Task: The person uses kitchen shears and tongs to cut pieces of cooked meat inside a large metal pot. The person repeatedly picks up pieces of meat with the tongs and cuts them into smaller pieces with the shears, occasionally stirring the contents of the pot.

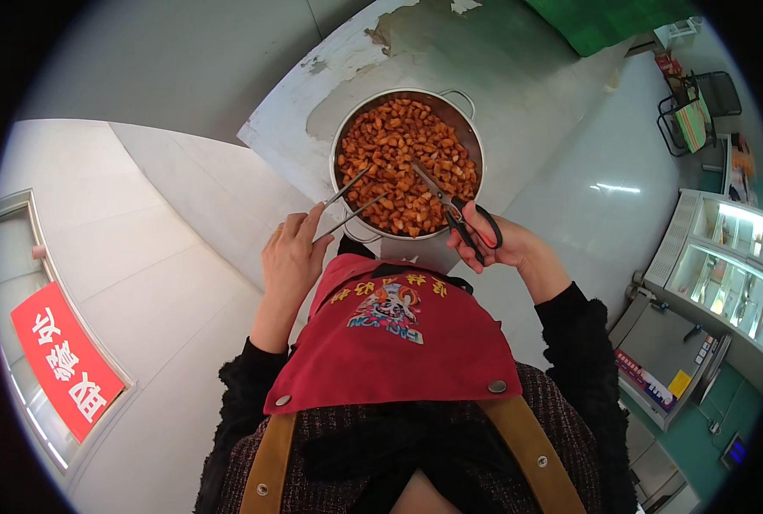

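A round metal pot with loop handles holds many small reddish-brown pieces of food. My left hand is at the pot's near left rim, gripping metal tongs whose two arms are spread, tips among the pieces. In my right hand, at the near right rim, are scissors with black handles; their blades point into the pot over the food. Whether the blades hold a piece cannot be told. I wear a red apron with brown straps.
Under the pot is a pale tabletop with a peeling, worn surface. Green cloth covers its far right part. To the right stand a folding chair and a lit glass-front cabinet. A red sign hangs at a window on the left.
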The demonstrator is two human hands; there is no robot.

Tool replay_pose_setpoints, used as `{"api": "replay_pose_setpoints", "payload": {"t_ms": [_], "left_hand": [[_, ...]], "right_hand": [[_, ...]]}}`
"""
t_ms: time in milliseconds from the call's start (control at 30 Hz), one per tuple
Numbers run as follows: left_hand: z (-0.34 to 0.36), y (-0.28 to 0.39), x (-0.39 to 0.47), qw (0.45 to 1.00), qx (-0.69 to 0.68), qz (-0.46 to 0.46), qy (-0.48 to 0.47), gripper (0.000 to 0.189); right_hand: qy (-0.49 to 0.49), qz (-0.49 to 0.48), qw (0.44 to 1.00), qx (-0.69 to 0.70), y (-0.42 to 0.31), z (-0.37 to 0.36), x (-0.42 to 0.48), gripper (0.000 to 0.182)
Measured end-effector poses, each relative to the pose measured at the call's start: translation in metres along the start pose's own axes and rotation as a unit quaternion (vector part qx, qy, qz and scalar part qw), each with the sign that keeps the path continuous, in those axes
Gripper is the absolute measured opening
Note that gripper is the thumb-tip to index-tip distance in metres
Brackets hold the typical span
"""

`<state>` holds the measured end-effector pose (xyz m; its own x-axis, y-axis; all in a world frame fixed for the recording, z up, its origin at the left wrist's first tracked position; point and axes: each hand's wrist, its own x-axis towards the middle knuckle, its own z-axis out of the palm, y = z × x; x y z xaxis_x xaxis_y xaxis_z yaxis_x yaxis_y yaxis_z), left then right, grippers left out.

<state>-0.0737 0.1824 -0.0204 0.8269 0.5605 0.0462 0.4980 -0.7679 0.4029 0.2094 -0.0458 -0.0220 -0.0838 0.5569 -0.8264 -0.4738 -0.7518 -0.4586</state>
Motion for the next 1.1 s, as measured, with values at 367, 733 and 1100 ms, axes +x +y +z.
{"api": "replay_pose_setpoints", "payload": {"t_ms": [367, 733, 1100], "left_hand": [[0.004, 0.011, 0.021, 0.987, -0.122, -0.067, -0.079, 0.044], [0.017, 0.027, 0.027, 0.98, -0.184, -0.043, -0.069, 0.029], [0.01, 0.034, 0.021, 0.975, -0.185, -0.025, -0.123, 0.028]], "right_hand": [[0.019, -0.075, 0.994, -0.073, 0.03, -0.001, -0.044, 0.054], [0.011, -0.097, 0.985, -0.145, 0.055, 0.004, -0.055, 0.051], [0.018, -0.081, 0.987, -0.136, 0.068, -0.009, -0.049, 0.045]]}}
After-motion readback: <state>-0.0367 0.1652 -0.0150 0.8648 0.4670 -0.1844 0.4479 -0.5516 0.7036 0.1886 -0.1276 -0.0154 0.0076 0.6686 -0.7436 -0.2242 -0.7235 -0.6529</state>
